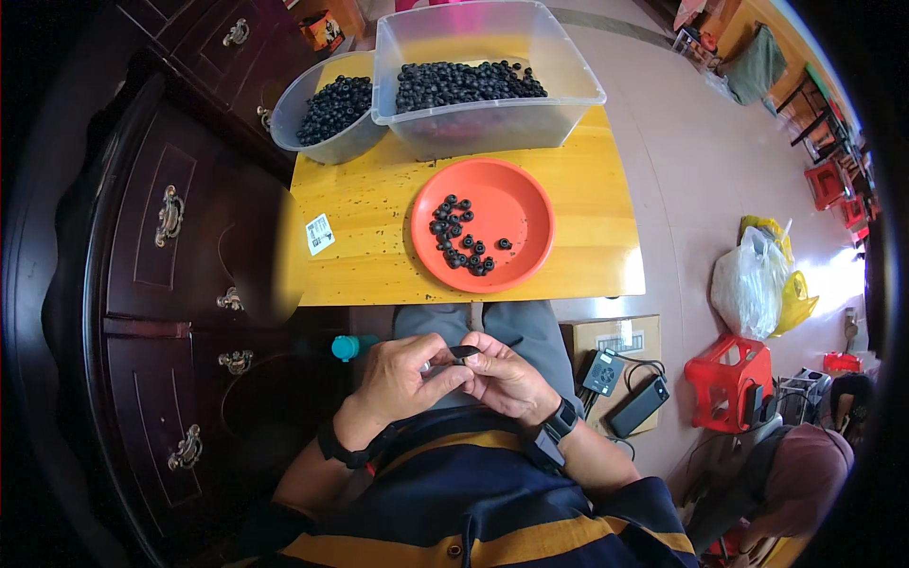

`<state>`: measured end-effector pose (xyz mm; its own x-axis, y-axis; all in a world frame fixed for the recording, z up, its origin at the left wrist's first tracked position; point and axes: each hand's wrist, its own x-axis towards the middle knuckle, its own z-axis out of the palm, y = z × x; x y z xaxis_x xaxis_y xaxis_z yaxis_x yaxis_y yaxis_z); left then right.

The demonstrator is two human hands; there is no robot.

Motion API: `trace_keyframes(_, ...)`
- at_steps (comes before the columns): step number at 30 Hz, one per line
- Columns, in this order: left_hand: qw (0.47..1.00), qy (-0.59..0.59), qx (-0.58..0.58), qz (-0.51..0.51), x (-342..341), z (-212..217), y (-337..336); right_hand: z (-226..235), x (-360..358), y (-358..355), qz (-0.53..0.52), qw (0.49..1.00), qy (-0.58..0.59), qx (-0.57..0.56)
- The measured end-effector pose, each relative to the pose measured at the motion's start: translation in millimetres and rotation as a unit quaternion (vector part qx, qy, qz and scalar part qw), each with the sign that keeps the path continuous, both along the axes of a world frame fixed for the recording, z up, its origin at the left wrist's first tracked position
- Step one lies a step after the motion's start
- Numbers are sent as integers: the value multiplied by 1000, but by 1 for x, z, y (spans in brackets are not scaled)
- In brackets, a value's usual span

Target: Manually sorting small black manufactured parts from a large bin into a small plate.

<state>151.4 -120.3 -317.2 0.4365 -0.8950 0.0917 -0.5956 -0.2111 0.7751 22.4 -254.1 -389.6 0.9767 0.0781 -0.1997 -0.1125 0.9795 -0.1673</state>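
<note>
You pinched the black piece (464, 351) between your left hand (402, 374) and right hand (512, 379), above your lap (521, 327) — its long axis ran left to right, one end toward each side.

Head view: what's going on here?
A person's left hand and right hand are pinching a small black piece between their fingers, short of the near edge of a yellow table. On the table, a red-orange plate holds a scatter of small black round parts. Beyond it, a round tub and a larger rectangular bin hold many more.
</note>
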Motion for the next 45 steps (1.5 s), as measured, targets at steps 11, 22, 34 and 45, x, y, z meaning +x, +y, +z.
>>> trace_keyframes(11,996,-87,-22,-7,0,-12,5,3,2,-1,-13,999,14,-38)
trace_keyframes(22,996,-78,-32,13,1,-1,-1,9,3,-5,7,1000,6,10)
trace_keyframes(34,995,-92,-24,24,-2,3,-5,15,1,-5,-6,1000,8,26)
trace_keyframes(45,995,-98,-2,-9,0,-5,1,6,0,-2,-12,1000,9,-21)
